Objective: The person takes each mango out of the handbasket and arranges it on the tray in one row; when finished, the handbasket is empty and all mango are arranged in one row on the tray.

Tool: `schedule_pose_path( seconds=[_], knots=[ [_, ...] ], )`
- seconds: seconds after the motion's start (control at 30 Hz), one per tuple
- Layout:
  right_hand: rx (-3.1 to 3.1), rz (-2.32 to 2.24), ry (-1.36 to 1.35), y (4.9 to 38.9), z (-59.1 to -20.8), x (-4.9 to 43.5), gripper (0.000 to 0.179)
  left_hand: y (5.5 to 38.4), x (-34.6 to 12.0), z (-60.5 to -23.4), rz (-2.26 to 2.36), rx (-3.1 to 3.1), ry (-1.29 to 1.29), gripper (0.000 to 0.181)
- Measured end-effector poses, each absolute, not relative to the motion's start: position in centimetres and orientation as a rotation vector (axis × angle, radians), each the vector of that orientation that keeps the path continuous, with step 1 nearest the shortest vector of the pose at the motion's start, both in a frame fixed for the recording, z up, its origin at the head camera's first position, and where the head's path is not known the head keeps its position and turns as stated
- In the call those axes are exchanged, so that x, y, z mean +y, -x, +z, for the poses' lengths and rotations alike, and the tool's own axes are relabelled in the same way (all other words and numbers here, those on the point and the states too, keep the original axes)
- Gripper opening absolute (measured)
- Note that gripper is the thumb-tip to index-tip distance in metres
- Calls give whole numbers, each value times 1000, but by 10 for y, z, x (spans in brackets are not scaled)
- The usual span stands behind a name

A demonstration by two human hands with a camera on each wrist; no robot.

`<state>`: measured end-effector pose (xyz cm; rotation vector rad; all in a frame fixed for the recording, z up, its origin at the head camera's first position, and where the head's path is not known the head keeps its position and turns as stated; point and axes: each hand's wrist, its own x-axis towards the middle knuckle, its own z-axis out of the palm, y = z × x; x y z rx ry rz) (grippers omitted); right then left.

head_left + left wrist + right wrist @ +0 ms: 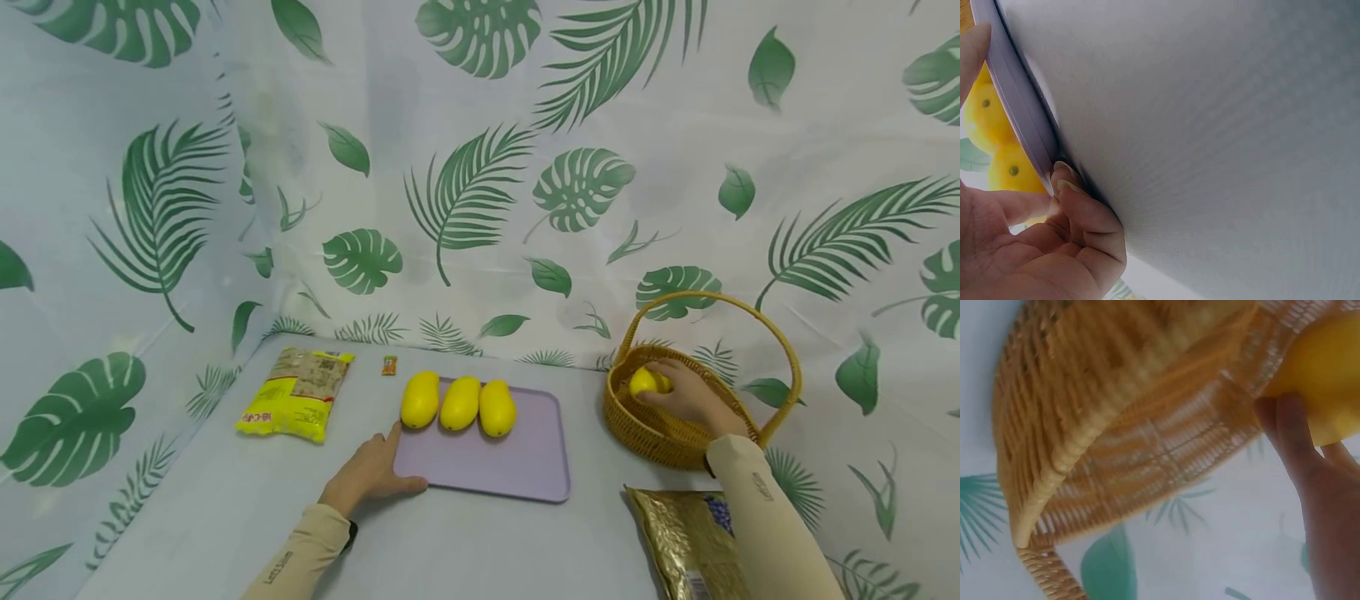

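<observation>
We see our right hand curled round a smooth yellow mango inside the woven wicker handled basket; how its long axis runs is hidden by our fingers; our left hand lies relaxed and flat, fingertips touching the lilac plastic tray, where three yellow mangoes stand side by side, long axes pointing away from us; our left sleeve bears writing too small to read

Bright, even light — wrist views blurred.
</observation>
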<state>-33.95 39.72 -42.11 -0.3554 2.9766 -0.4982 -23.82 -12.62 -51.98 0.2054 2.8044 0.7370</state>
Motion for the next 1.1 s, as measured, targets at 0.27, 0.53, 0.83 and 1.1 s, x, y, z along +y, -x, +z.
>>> schedule_pose_path(
  seconds=[0.27,0.53,0.83,1.1],
  knots=[
    [3034,-552,501,322,-408,374,74,239,-125,-522,726,2795,-178,117],
    [3052,-638,634,311,-408,344,66,239,-124,-522,724,2801,-176,118],
    [3066,-685,802,308,-426,314,59,238,-123,-520,727,2808,-184,117],
    [2978,-719,799,306,-444,284,61,238,-122,-521,717,2802,-180,118]
  ],
)
